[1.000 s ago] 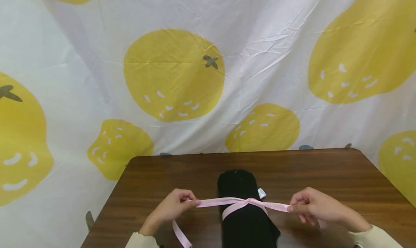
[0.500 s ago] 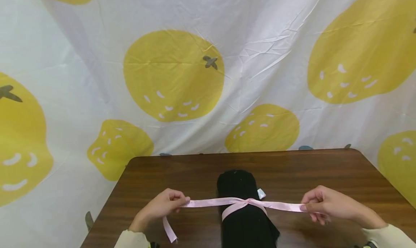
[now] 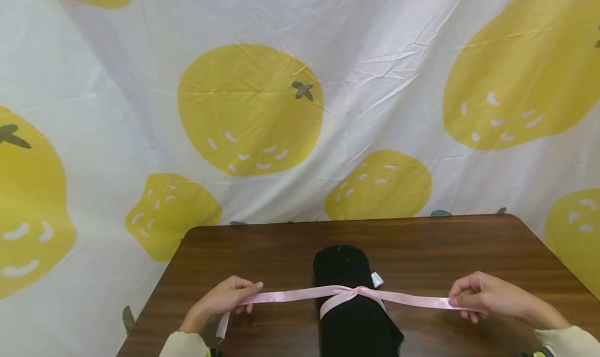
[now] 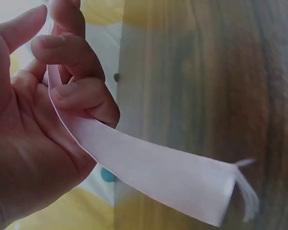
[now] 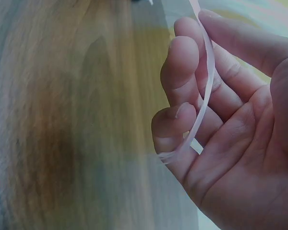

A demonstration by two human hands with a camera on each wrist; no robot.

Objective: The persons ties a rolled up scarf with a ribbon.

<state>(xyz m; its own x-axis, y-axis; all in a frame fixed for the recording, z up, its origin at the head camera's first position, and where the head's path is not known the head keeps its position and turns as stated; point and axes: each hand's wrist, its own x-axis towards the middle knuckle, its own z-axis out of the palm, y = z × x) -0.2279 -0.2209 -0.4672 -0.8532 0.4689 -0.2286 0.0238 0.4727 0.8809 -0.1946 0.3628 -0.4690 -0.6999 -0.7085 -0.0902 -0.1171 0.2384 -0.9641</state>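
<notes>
A rolled black cloth [image 3: 347, 326] lies lengthwise on the table, with a pink ribbon [image 3: 300, 294] wrapped round it and crossed in a knot on top. To the left of the roll, my left hand [image 3: 224, 298] pinches one length of the ribbon between thumb and fingers. The loose tail of that ribbon [image 4: 158, 160] passes through the palm and hangs past the little finger, its cut end frayed. On the other side my right hand [image 3: 489, 296] pinches the opposite length, whose short tail [image 5: 209, 86] runs across its fingers. Both lengths stretch out sideways from the knot.
The brown wood-grain table [image 3: 262, 253] has its back edge against a white curtain [image 3: 154, 138] printed with yellow lemons. A small white tag [image 3: 377, 279] sticks out from the right side of the roll.
Both hands have moved outward, the left to the left and the right to the right, along the ribbon. The left hanging tail has become shorter. The black roll stays in place.
</notes>
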